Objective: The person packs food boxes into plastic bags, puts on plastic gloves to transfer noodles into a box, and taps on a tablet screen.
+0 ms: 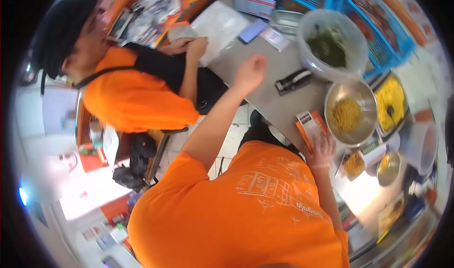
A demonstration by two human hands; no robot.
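My left hand (253, 73) is raised over the near left edge of the grey table (265, 98), its fingers curled closed and slightly blurred. Whatever it holds, if anything, is hidden. My right hand (322, 151) is at the table's near edge, with its fingers around the lower end of an orange-and-white printed packet (309, 126). A thin clear glove seems to cover it. Just beyond the packet is a steel bowl (333, 133) with a yellowish crumbly food (347, 116) inside. A black device (292, 82) lies between my two hands.
A large clear tub (309, 29) holds dark green leaves (327, 48). Blue crates (378, 41) stand behind it. A tray of yellow food (390, 100) is at the right. A purple phone (253, 30) lies farther back. To my left stands a co-worker in an orange shirt (137, 98).
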